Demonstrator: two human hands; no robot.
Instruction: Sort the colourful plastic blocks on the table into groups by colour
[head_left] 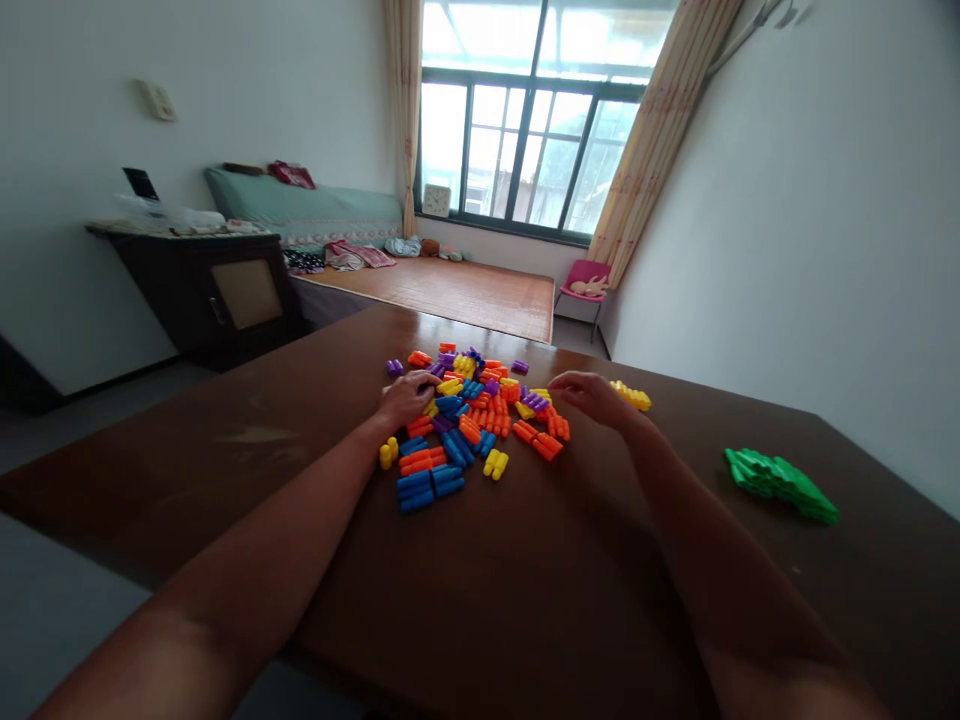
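- Left hand (407, 398) is resting curled on the heap of small orange, blue, purple and yellow plastic blocks (472, 415), frame centre on the dark brown wooden surface (525, 580); grip contents: cannot tell.
- Right hand (592, 395) is hovering at the heap's right edge, fingers loosely open, holding nothing.
- Step appears to be picking through pieces; selecting one calls for a fingertip pinch.

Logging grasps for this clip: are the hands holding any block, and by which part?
Cannot be told. The left hand rests on the block pile; the right hand hovers at its edge.

Multicoloured plastic blocks (472, 415) heaped on table
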